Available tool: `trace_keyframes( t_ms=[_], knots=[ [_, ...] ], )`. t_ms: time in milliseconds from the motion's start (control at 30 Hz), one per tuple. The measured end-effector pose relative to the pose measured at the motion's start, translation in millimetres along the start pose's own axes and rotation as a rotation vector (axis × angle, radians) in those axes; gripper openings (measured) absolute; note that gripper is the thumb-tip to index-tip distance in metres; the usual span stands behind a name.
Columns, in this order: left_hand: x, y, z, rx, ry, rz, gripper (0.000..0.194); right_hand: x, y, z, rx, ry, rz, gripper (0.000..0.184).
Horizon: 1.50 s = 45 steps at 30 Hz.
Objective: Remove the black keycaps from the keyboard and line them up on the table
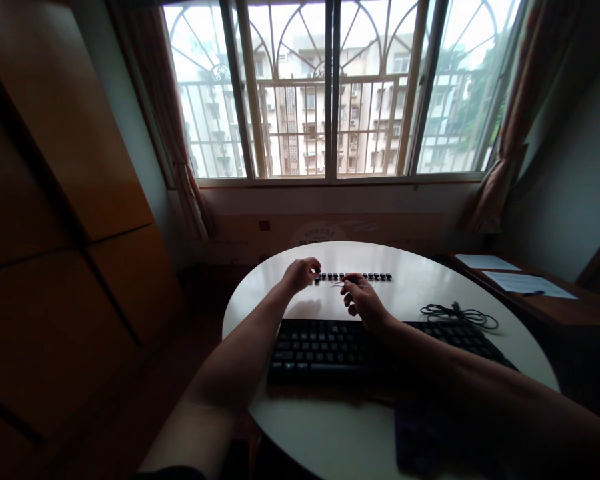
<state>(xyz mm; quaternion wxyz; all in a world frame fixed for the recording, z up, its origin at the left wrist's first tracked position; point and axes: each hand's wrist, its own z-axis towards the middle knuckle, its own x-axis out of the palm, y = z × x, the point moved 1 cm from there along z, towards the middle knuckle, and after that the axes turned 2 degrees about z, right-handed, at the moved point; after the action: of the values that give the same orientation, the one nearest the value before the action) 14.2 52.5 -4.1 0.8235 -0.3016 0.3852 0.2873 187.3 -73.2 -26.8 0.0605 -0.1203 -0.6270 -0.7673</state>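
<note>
A black keyboard (325,347) lies on the round white table (310,252), with my right forearm across it. Beyond it, several small black keycaps (383,277) form a row. At the row's left end my left hand (301,273) pinches a black keycap (318,270) between thumb and fingertips. Another dark keycap sits just below those fingertips. My right hand (361,297) is closed on a thin, pale wire tool (337,285), which looks like a keycap puller. It hovers between the row and the keyboard, hiding some keycaps.
A coiled black cable (460,315) lies right of my right hand, behind the keyboard. Dark purple cloth (420,433) covers part of the table's near edge. Papers (527,283) and a dark pen lie on a brown desk at right. Wooden cabinets (115,287) stand at left.
</note>
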Motion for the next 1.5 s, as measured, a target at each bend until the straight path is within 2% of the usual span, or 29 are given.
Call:
trace_keyframes(
  t_ms=[167, 400, 600, 767, 1100, 1300, 1500],
  knots=[
    [4.0, -4, -2, 0.027, 0.039, 0.048, 0.021, 0, 1, -1, -0.006, 0.011, -0.01, 0.028],
    [16.5, -4, 0, 0.152, 0.098, 0.072, 0.021, 0, 1, -1, -0.019, 0.034, -0.012, 0.028],
    [21.4, -2, -2, 0.165, 0.248, 0.09, 0.024, 0, 1, -1, -0.024, 0.054, -0.028, 0.027],
    [21.5, -1, -6, 0.171, 0.294, 0.108, 0.024, 0, 0, -2, -0.04, 0.058, -0.025, 0.027],
    [17.9, -3, -3, 0.172, 0.286, 0.156, 0.023, 1, 0, -2, -0.039, 0.059, -0.036, 0.024],
    [3.9, -3, -1, 0.156, 0.24, 0.181, 0.025, 2, 4, -5, -0.035, 0.049, -0.022, 0.023],
    [-0.3, -9, -1, 0.16, 0.291, 0.212, 0.027, 2, 5, -6, -0.021, 0.037, -0.021, 0.025]
  ],
)
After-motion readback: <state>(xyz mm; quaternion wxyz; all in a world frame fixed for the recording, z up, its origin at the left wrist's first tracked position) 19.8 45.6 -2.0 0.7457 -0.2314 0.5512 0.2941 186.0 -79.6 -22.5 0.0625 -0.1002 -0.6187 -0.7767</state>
